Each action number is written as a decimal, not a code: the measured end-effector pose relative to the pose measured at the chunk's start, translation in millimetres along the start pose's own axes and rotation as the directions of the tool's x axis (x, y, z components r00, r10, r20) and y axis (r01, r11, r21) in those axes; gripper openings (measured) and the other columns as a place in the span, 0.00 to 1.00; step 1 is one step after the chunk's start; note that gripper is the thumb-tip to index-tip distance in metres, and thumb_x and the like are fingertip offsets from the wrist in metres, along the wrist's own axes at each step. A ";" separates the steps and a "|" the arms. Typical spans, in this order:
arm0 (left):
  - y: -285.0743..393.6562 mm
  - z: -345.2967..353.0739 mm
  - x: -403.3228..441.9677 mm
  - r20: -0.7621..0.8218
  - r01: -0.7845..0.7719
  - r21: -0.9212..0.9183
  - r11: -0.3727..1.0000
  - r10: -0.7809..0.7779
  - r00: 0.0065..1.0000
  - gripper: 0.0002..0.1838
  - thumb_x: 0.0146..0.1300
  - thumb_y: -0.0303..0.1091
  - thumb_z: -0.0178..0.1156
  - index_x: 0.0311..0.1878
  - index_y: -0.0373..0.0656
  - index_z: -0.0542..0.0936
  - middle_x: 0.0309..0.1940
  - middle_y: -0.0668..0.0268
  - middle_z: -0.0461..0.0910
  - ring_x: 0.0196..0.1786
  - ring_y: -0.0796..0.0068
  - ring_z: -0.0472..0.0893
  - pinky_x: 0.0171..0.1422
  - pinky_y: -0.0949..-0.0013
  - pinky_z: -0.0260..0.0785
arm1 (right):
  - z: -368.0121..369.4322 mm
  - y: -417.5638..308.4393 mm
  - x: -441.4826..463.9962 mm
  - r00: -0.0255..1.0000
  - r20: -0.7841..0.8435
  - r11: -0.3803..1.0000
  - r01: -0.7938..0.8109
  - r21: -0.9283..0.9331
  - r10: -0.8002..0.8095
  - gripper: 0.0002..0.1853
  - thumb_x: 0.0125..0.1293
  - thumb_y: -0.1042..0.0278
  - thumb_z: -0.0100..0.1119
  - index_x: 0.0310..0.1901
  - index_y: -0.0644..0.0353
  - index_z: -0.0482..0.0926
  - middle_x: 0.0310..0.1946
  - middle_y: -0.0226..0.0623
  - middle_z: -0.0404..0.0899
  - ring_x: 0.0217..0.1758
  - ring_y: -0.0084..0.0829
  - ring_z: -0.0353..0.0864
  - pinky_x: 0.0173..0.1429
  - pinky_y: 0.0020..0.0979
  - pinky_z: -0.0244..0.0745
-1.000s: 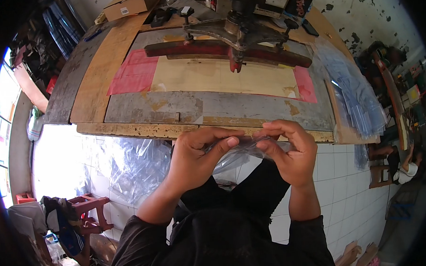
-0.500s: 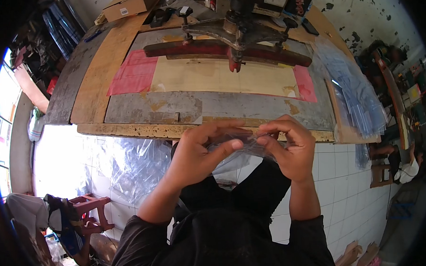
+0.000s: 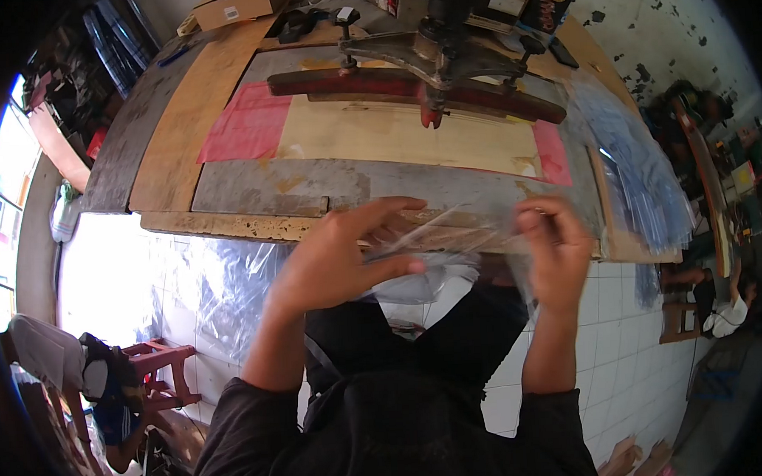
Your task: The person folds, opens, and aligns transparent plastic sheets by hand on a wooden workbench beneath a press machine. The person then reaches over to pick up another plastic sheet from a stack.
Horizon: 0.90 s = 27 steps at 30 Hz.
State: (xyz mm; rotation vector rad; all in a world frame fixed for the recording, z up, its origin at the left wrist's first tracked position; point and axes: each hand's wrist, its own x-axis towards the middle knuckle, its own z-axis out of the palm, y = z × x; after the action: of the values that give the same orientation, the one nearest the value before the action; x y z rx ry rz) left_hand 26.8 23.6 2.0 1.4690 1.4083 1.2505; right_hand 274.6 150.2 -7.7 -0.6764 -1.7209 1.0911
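Plastic film (image 3: 470, 232) between hands (image 3: 324, 262)

Hands (image 3: 560, 251) blurred, right worst; left floor (image 3: 103, 288) glaring; edges dark, bowed.

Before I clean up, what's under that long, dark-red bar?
Under the bar, a pale yellow rectangular sheet shows between two flat pink patches; whatever it directly covers is hidden.

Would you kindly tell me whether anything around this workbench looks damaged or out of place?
Yes: the wall at upper right looks damaged, its paint apparently flaked off in dark patches. The workbench's front edge is worn and pitted, and crumpled clear plastic sits untidily below its left side.
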 end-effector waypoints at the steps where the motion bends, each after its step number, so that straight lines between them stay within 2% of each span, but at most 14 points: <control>1: -0.3 -6.8 -5.0 -0.016 -0.003 0.142 0.990 0.006 1.000 0.21 0.66 0.35 0.74 0.59 0.38 0.85 0.46 0.56 0.91 0.50 0.66 0.90 0.57 0.64 0.80 | -9.3 1.8 2.5 1.000 0.003 1.000 0.002 0.001 -0.002 0.08 0.73 0.69 0.70 0.44 0.65 0.86 0.38 0.30 0.82 0.40 0.22 0.80 0.44 0.26 0.74; 2: -1.0 -13.3 -8.2 -0.031 -0.006 0.281 0.960 0.015 0.999 0.22 0.66 0.36 0.74 0.60 0.37 0.84 0.48 0.55 0.91 0.53 0.65 0.89 0.60 0.62 0.79 | -20.5 3.6 6.0 0.996 -0.094 1.000 -0.006 0.012 0.007 0.09 0.75 0.66 0.68 0.45 0.64 0.84 0.37 0.28 0.80 0.39 0.20 0.78 0.44 0.25 0.72; 4: -9.4 -23.5 -11.6 -0.041 -0.029 0.245 0.969 0.040 0.998 0.21 0.67 0.36 0.73 0.59 0.35 0.84 0.48 0.55 0.90 0.54 0.65 0.89 0.61 0.62 0.79 | -33.8 9.0 9.0 0.982 -0.190 1.000 -0.013 0.026 0.017 0.11 0.76 0.63 0.66 0.45 0.63 0.83 0.36 0.26 0.79 0.38 0.19 0.76 0.44 0.24 0.70; 6: -17.7 -25.6 -11.7 -0.056 -0.050 0.210 0.976 0.064 0.996 0.20 0.69 0.36 0.71 0.58 0.34 0.84 0.49 0.55 0.90 0.55 0.65 0.88 0.62 0.62 0.78 | -37.3 23.3 4.8 0.954 -0.284 0.983 -0.043 0.176 0.092 0.11 0.78 0.61 0.65 0.46 0.61 0.82 0.36 0.26 0.78 0.36 0.18 0.74 0.44 0.22 0.67; 9: -29.6 -18.4 -7.2 -0.140 -0.135 0.166 0.977 0.159 0.977 0.17 0.72 0.36 0.69 0.58 0.35 0.84 0.48 0.57 0.91 0.54 0.65 0.89 0.62 0.61 0.79 | -28.7 42.6 -2.7 0.938 -0.301 0.948 -0.071 0.309 0.169 0.12 0.78 0.60 0.65 0.48 0.61 0.81 0.36 0.25 0.78 0.37 0.18 0.73 0.45 0.22 0.68; 12: -36.5 -7.9 -3.8 -0.250 -0.060 -0.002 0.998 0.057 0.967 0.15 0.78 0.33 0.62 0.56 0.30 0.83 0.46 0.55 0.90 0.53 0.67 0.89 0.59 0.65 0.80 | -29.0 53.9 -10.5 0.950 -0.248 0.977 -0.158 0.145 0.190 0.13 0.77 0.59 0.66 0.48 0.61 0.81 0.36 0.25 0.79 0.38 0.19 0.74 0.46 0.24 0.70; 14: -34.9 -1.6 -1.3 -0.306 -0.091 -0.189 0.978 0.029 0.952 0.13 0.79 0.31 0.59 0.56 0.30 0.82 0.42 0.58 0.90 0.46 0.74 0.88 0.54 0.70 0.80 | -30.4 58.5 -13.6 0.950 -0.234 0.977 -0.183 0.112 0.205 0.13 0.77 0.59 0.65 0.49 0.62 0.81 0.37 0.25 0.79 0.40 0.19 0.75 0.48 0.24 0.71; 19: -36.6 -0.6 3.7 -0.257 -0.072 -0.294 0.953 -0.007 0.966 0.13 0.81 0.29 0.56 0.58 0.29 0.80 0.40 0.58 0.90 0.45 0.74 0.88 0.52 0.70 0.80 | -35.4 60.9 -11.8 0.953 -0.193 0.972 -0.230 0.040 0.234 0.14 0.78 0.61 0.65 0.55 0.61 0.82 0.46 0.31 0.83 0.50 0.26 0.81 0.57 0.28 0.73; 20: -36.3 -0.5 4.9 -0.254 -0.080 -0.310 0.947 -0.001 0.967 0.12 0.81 0.29 0.56 0.58 0.30 0.80 0.40 0.58 0.90 0.44 0.74 0.88 0.52 0.70 0.80 | -33.0 53.4 -8.4 0.977 -0.208 0.967 -0.093 -0.238 0.043 0.15 0.77 0.63 0.65 0.58 0.61 0.81 0.52 0.33 0.83 0.56 0.31 0.80 0.61 0.32 0.72; 21: -35.4 -1.3 5.7 -0.255 -0.081 -0.310 0.947 -0.001 0.967 0.12 0.81 0.29 0.56 0.58 0.30 0.80 0.40 0.58 0.90 0.44 0.74 0.88 0.52 0.70 0.80 | -27.7 41.5 -3.8 0.975 -0.168 0.866 0.043 -0.499 -0.146 0.17 0.76 0.64 0.65 0.61 0.61 0.81 0.57 0.36 0.83 0.61 0.36 0.80 0.65 0.35 0.72; 22: -34.1 -2.3 6.4 -0.191 -0.051 -0.278 0.959 -0.003 0.982 0.13 0.81 0.29 0.56 0.59 0.29 0.79 0.41 0.57 0.89 0.46 0.71 0.89 0.53 0.69 0.81 | -23.8 30.3 -0.3 0.975 -0.168 0.866 0.043 -0.499 -0.145 0.17 0.76 0.64 0.65 0.61 0.61 0.81 0.57 0.36 0.83 0.61 0.36 0.80 0.65 0.35 0.72; 24: -32.5 0.0 6.6 -0.126 -0.024 -0.243 0.970 -0.007 0.992 0.14 0.80 0.28 0.57 0.60 0.29 0.78 0.42 0.55 0.89 0.47 0.68 0.89 0.54 0.67 0.81 | -14.8 7.8 6.1 0.922 0.057 0.674 0.320 -0.665 -0.382 0.21 0.73 0.62 0.66 0.64 0.60 0.80 0.65 0.41 0.79 0.69 0.44 0.76 0.70 0.42 0.69; 25: -31.8 4.1 6.5 -0.116 -0.039 -0.186 0.982 0.017 0.993 0.14 0.78 0.29 0.60 0.60 0.32 0.78 0.42 0.56 0.90 0.47 0.70 0.89 0.54 0.68 0.80 | -6.8 -3.0 7.6 0.923 0.053 0.675 0.316 -0.667 -0.381 0.21 0.73 0.62 0.66 0.64 0.60 0.80 0.65 0.41 0.79 0.69 0.44 0.76 0.70 0.42 0.69; 27: -30.9 13.8 6.5 -0.101 -0.057 -0.127 0.990 0.044 0.994 0.14 0.77 0.30 0.63 0.60 0.35 0.79 0.42 0.57 0.90 0.47 0.72 0.89 0.55 0.68 0.78 | 11.7 -18.4 10.4 0.891 0.319 0.741 0.448 -0.500 -0.323 0.20 0.71 0.61 0.69 0.60 0.61 0.83 0.57 0.42 0.83 0.62 0.43 0.80 0.66 0.43 0.72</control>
State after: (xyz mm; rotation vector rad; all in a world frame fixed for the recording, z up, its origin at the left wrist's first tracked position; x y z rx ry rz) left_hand 31.3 35.5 -30.0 1.3792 1.3328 1.4356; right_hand 260.5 146.1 11.4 -0.5184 -2.2796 0.3510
